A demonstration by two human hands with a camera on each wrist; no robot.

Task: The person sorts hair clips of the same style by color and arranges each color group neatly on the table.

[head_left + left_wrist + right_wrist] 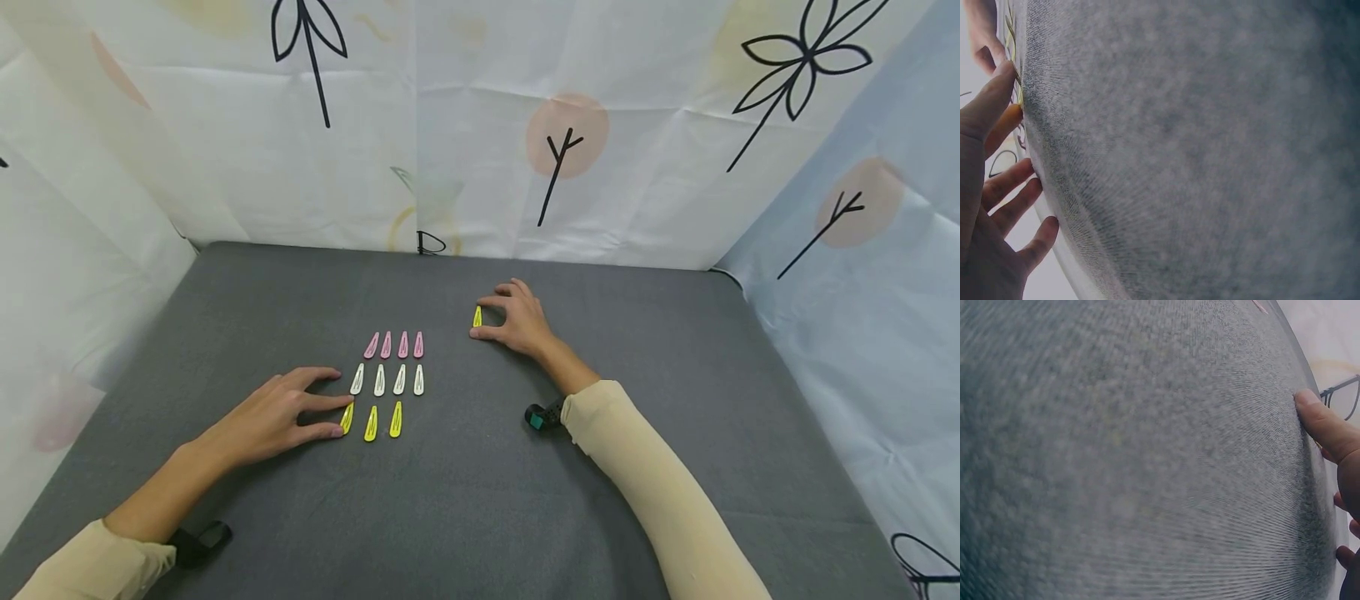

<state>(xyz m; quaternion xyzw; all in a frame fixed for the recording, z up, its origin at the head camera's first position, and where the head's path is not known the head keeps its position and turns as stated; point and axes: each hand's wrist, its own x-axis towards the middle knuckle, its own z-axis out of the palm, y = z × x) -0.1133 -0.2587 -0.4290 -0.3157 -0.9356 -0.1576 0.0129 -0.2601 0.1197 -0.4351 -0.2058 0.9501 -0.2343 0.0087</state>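
Note:
At the left end of the front row, my left hand (288, 412) pinches a yellow snap hair clip (347, 418) between thumb and index finger. In the left wrist view that clip (1019, 92) shows as a thin yellow edge between the fingertips. Two more yellow clips (371, 423) lie just right of it. Farther back and to the right, my right hand (517, 318) holds another yellow hair clip (477, 317) between thumb and index finger, close over the grey cloth. The right wrist view shows the thumb (1325, 425), which mostly hides this clip.
Behind the yellow row lie a row of several white hair clips (379, 380) and a row of several pink ones (403, 345). Grey cloth covers the table (450, 517). Pale patterned curtains (480, 125) close it in at the back and sides.

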